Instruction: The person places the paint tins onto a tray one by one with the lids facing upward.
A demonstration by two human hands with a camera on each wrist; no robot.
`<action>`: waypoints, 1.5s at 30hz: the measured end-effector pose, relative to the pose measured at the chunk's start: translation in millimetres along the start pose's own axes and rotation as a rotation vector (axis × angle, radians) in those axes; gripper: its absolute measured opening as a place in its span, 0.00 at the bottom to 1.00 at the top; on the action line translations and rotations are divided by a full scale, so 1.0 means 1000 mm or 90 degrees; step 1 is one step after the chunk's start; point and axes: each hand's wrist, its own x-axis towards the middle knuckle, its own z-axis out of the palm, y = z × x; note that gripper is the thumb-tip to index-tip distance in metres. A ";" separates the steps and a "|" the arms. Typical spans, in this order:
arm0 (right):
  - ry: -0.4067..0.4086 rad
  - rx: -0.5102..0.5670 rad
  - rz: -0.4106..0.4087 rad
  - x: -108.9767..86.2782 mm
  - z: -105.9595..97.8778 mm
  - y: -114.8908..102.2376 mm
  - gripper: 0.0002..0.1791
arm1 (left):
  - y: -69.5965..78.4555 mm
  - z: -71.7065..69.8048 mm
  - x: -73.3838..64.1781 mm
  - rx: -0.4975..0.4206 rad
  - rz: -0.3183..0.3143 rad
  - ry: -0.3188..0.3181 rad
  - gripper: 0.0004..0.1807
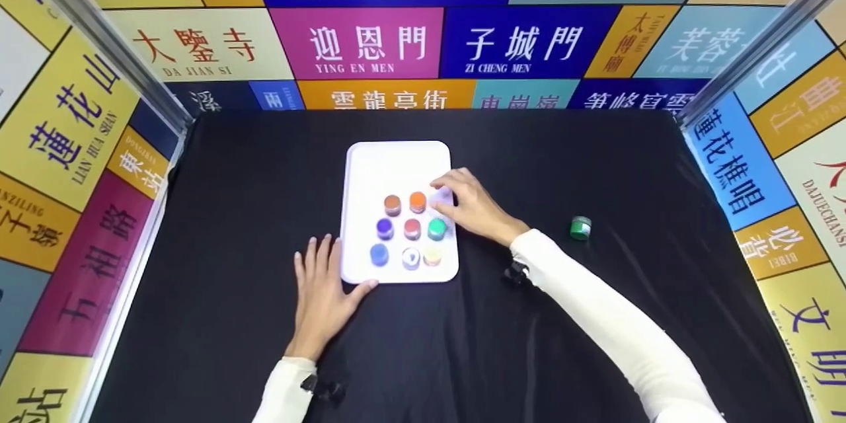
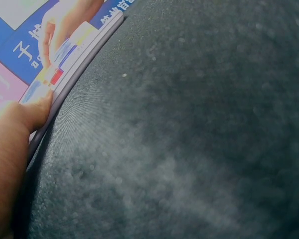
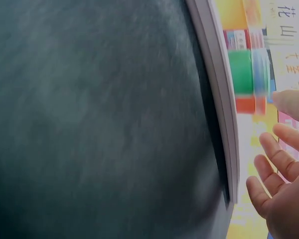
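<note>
A white tray [image 1: 396, 168] lies on black cloth, carrying several small paint jars in rows. Brown [image 1: 392, 205] and orange jars [image 1: 418, 202] form the upper row. Below are a purple jar [image 1: 384, 229], a red jar [image 1: 412, 229] and a green jar [image 1: 436, 229]. Blue [image 1: 379, 254], white [image 1: 410, 258] and yellow jars [image 1: 432, 255] stand nearest me. My left hand [image 1: 324, 301] rests at the tray's lower left corner, fingers straight, thumb along its edge. Over the right edge hovers my right hand [image 1: 476, 205], beside the orange and green jars; its fingers are bent and apart, holding nothing.
Another green jar [image 1: 580, 228] lies on the black cloth [image 1: 529, 344], right of the tray and beyond my right forearm. Panels with Chinese lettering [image 1: 370, 43] stand along the back and both sides of the table.
</note>
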 end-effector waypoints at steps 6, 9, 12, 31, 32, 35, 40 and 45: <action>0.025 -0.011 0.011 -0.008 -0.016 0.011 0.19 | -0.001 -0.002 -0.001 0.001 -0.004 -0.002 0.59; 0.044 -0.010 0.019 -0.015 -0.022 0.020 0.19 | -0.001 -0.002 0.000 -0.001 -0.008 -0.010 0.59; 0.055 -0.012 0.037 -0.025 -0.031 0.028 0.19 | 0.000 -0.001 0.001 0.001 -0.003 -0.007 0.60; 0.102 -0.057 0.090 -0.090 -0.081 0.066 0.19 | -0.001 0.000 0.001 0.001 0.003 0.004 0.59; 0.104 -0.060 0.091 -0.093 -0.083 0.068 0.19 | -0.001 0.000 0.001 0.001 0.001 0.003 0.59; 0.104 -0.069 0.097 -0.102 -0.087 0.073 0.19 | -0.001 -0.001 0.001 -0.001 0.000 0.004 0.59; 0.108 -0.076 0.112 -0.116 -0.091 0.079 0.19 | 0.000 -0.001 0.001 -0.005 0.001 0.001 0.59; 0.132 -0.067 0.126 -0.129 -0.098 0.081 0.19 | 0.000 0.001 0.001 -0.005 0.001 0.000 0.59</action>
